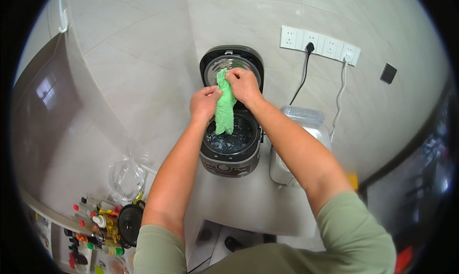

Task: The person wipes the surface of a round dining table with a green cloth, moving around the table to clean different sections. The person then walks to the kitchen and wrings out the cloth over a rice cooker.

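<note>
A green cloth (225, 109) hangs lengthwise between both hands, its lower end over the cooker's opening. My left hand (205, 103) pinches its left edge partway down. Higher up, my right hand (244, 84) grips the top corner between thumb and fingers. Below stands a dark electric rice cooker (229, 163) with its lid (206, 64) raised against the wall side. Whitish residue is scattered over the dark inside of the cooker's pot (247, 137). The cloth and hands cover part of the lid's metal inner plate (215, 66).
Right of the cooker sits a white appliance (278, 166) with a clear top box (303, 114), partly behind my right forearm. A socket strip (319, 46) on the wall holds a black plug (310, 47) and a white cable (339, 102). Several bottles (96, 216) and a black pot (129, 222) stand lower left.
</note>
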### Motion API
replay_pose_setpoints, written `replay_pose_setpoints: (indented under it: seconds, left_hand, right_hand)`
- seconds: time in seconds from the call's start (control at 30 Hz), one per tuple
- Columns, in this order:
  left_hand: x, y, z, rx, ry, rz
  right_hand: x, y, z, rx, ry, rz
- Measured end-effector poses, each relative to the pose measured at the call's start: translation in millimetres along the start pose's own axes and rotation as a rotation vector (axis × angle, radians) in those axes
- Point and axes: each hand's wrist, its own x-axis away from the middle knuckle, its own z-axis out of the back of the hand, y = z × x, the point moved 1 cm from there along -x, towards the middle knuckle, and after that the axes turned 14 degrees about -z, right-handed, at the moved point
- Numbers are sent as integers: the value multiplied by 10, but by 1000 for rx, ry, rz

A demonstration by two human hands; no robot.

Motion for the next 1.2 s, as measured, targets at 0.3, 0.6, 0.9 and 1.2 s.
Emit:
replay_pose_setpoints:
  seconds: [0.3,0.6,0.9,1.2]
  left_hand:
    - [-349,313,76,149,-25,87]
    - [-493,201,106,51,105,-108]
    - [-419,294,-28,85,103,6]
    - [-248,547,-247,738,48,94]
  right_hand:
    - [-59,204,401,-318,-216,-263]
    - [-87,-55,489,-263,-336,-245]
    - [145,-316,562,181,-187,136]
    - [477,394,768,119,-8,-267]
